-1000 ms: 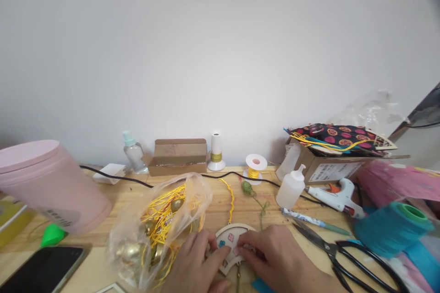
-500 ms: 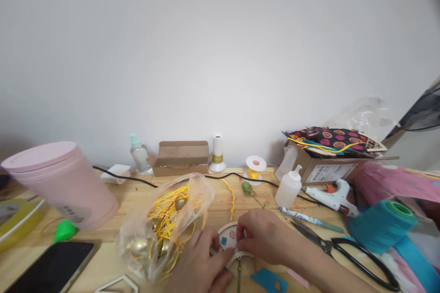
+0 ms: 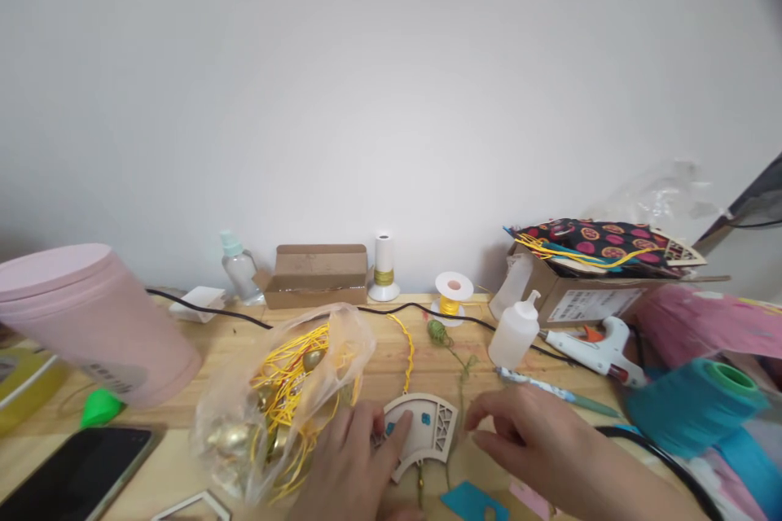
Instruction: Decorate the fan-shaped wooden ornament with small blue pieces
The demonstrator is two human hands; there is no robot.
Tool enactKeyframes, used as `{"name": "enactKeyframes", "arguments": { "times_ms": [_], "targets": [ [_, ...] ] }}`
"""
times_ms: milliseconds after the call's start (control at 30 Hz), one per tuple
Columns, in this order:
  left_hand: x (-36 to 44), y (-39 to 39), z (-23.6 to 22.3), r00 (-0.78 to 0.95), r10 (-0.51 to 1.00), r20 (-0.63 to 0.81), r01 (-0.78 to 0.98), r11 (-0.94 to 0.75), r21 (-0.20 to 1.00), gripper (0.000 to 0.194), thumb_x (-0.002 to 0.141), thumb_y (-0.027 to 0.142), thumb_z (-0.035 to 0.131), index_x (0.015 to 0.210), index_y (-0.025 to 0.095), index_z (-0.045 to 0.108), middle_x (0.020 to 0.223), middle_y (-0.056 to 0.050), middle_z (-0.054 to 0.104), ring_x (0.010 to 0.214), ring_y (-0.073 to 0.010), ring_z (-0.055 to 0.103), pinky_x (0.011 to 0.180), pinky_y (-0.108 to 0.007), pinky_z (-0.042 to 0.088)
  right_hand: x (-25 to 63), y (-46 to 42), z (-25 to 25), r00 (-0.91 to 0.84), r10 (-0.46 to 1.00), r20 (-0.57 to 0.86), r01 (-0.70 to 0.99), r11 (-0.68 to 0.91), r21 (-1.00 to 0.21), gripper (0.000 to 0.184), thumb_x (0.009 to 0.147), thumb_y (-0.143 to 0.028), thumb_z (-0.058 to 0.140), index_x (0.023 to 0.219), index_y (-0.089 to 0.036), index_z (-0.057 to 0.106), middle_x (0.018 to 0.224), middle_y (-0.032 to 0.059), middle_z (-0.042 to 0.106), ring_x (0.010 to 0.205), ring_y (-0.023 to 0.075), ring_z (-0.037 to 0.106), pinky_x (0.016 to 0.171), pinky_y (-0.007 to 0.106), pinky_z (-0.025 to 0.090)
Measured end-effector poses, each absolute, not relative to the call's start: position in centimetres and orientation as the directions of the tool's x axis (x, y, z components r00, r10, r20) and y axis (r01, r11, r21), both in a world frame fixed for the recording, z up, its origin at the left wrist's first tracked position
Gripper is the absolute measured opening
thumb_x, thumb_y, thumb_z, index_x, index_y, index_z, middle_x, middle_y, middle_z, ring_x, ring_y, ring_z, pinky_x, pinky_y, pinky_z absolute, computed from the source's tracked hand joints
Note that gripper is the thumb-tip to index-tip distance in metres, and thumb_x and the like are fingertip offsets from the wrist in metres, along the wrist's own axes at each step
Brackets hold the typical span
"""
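Note:
A fan-shaped wooden ornament (image 3: 428, 427) lies flat on the wooden table (image 3: 379, 362), with small blue flower pieces on it and a yellow cord (image 3: 408, 350) running up from its top. My left hand (image 3: 351, 468) presses its fingertips on the ornament's left part. My right hand (image 3: 525, 435) hovers just right of the ornament, fingers slightly apart, holding nothing that I can see. A blue cut-out piece (image 3: 473, 502) lies below the ornament.
A plastic bag of gold bells and yellow cords (image 3: 284, 399) sits left of my hands. Also on the table: a pink tub (image 3: 91, 326), a phone (image 3: 73, 476), a glue gun (image 3: 602, 346), a squeeze bottle (image 3: 516, 334), a teal thread cone (image 3: 693, 403), thread spools (image 3: 453, 293), a cardboard box (image 3: 318, 275).
My right hand has let go of the ornament and moved off to the right. The pink flower piece seen earlier on the ornament no longer shows; blue ones do.

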State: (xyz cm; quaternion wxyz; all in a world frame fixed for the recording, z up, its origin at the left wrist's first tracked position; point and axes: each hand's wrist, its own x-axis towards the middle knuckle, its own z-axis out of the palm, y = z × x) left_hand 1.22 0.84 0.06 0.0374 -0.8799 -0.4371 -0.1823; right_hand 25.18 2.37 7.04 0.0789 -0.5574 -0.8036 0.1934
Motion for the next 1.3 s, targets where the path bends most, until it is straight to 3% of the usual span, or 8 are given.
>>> {"name": "enactKeyframes", "arguments": {
  "times_ms": [200,400,567,800,867,967,1100,1300],
  "targets": [
    [1.7,0.9,-1.2,0.549,0.724,0.417,0.797,-0.604,-0.002,0.067,0.067,0.061,0.063,0.121,0.025,0.048,0.088,-0.004,0.049,0.071,-0.0206,0.052,0.059,-0.034,0.049,23.0,2.2,5.3,-0.464,0.885,-0.04,0.835,0.422,-0.351,0.019,0.074,-0.023,0.057,0.084,-0.031,0.071,0.053,-0.0008,0.068,0.053,0.0189,0.062,0.048,0.024,0.032],
    [2.0,0.9,-2.7,0.542,0.687,0.484,0.788,-0.616,-0.008,0.071,0.062,0.063,0.066,0.121,0.029,0.046,0.09,-0.002,0.036,0.07,-0.0184,0.044,0.057,-0.033,0.044,23.7,2.3,5.1,-0.356,0.934,-0.033,0.825,0.298,-0.479,0.014,0.07,-0.019,0.059,0.07,-0.027,0.071,0.046,-0.0044,0.063,0.041,0.0092,0.051,0.046,0.019,0.028],
    [1.9,1.0,-3.1,0.554,0.689,0.468,0.782,-0.623,-0.008,0.07,0.068,0.069,0.053,0.126,0.03,0.042,0.09,-0.002,0.036,0.07,-0.0189,0.045,0.058,-0.035,0.044,23.7,2.7,5.3,-0.336,0.94,-0.058,0.82,0.261,-0.509,0.013,0.069,-0.017,0.058,0.066,-0.023,0.069,0.044,-0.0066,0.058,0.039,0.0066,0.043,0.044,0.017,0.026],
    [1.8,0.8,-2.7,0.561,0.687,0.462,0.791,-0.61,-0.052,0.09,0.054,0.064,0.071,0.13,0.03,0.039,0.088,-0.001,0.039,0.069,-0.017,0.045,0.059,-0.032,0.045,23.1,2.6,5.0,-0.402,0.915,0.033,0.829,0.379,-0.411,0.022,0.078,-0.023,0.053,0.09,-0.03,0.07,0.055,-0.0009,0.07,0.048,0.0142,0.06,0.047,0.022,0.031],
    [1.8,0.7,-2.7,0.552,0.69,0.468,0.804,-0.589,-0.082,0.079,0.058,0.059,0.072,0.126,0.031,0.044,0.087,0.0,0.039,0.069,-0.0163,0.045,0.059,-0.03,0.044,22.7,2.3,5.0,-0.474,0.88,0.033,0.822,0.456,-0.343,0.026,0.08,-0.024,0.05,0.098,-0.031,0.068,0.06,0.0011,0.072,0.053,0.0172,0.065,0.046,0.024,0.03],
    [1.7,0.6,-2.6,0.539,0.688,0.485,0.81,-0.581,-0.076,0.055,0.072,0.057,0.061,0.12,0.033,0.049,0.087,-0.001,0.039,0.069,-0.016,0.045,0.059,-0.028,0.044,22.2,2.0,5.0,-0.535,0.844,-0.026,0.833,0.523,-0.182,0.027,0.084,-0.023,0.045,0.097,-0.032,0.066,0.061,0.0021,0.073,0.05,0.0191,0.066,0.042,0.027,0.024],
    [1.7,0.6,-2.7,0.549,0.666,0.505,0.787,-0.615,-0.046,0.053,0.08,0.064,0.04,0.121,0.032,0.047,0.087,-0.001,0.038,0.069,-0.0166,0.044,0.058,-0.03,0.044,22.0,1.9,5.1,-0.553,0.832,-0.042,0.833,0.553,-0.007,0.022,0.087,-0.027,0.043,0.094,-0.032,0.063,0.059,0.0013,0.072,0.045,0.0207,0.064,0.04,0.029,0.017],
    [1.6,0.6,-2.7,0.57,0.672,0.473,0.776,-0.63,-0.041,0.058,0.078,0.066,0.039,0.123,0.029,0.045,0.09,-0.002,0.035,0.069,-0.0169,0.044,0.058,-0.032,0.045,21.6,2.2,5.5,-0.498,0.852,-0.164,0.861,0.508,0.021,0.025,0.088,-0.025,0.043,0.106,-0.03,0.06,0.067,0.0036,0.074,0.052,0.0231,0.069,0.039,0.029,0.013]
  ]
}}
